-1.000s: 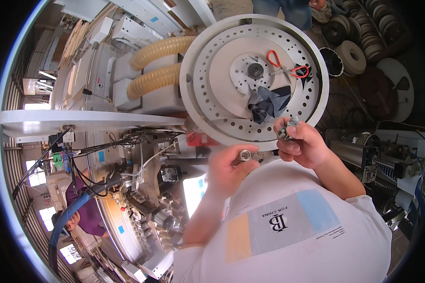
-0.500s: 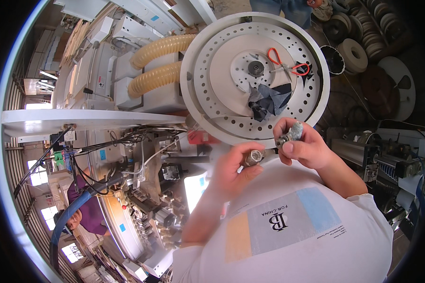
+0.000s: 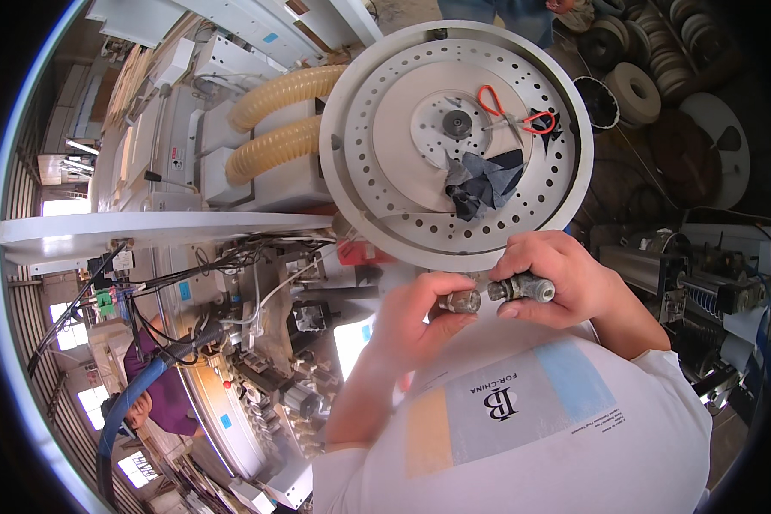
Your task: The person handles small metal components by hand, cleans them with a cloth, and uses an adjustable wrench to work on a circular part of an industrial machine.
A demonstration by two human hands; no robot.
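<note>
Both hands are at the near edge of the round plate [image 3: 394,128], on the wearer's side of it. The left hand [image 3: 421,310] is closed around a short metal sleeve [image 3: 461,301], thumb and fingers pinching it so that its end sticks out past the fingertips, toward the right hand. The right hand [image 3: 550,281] is curled over a grey metal fitting [image 3: 524,289], gripping it with thumb and fingers; its narrower end points at the sleeve, just beside it, with a slim gap between. On the plate lie dark cloth scraps [image 3: 487,183] and, right of its centre, orange-handled scissors [image 3: 489,101].
</note>
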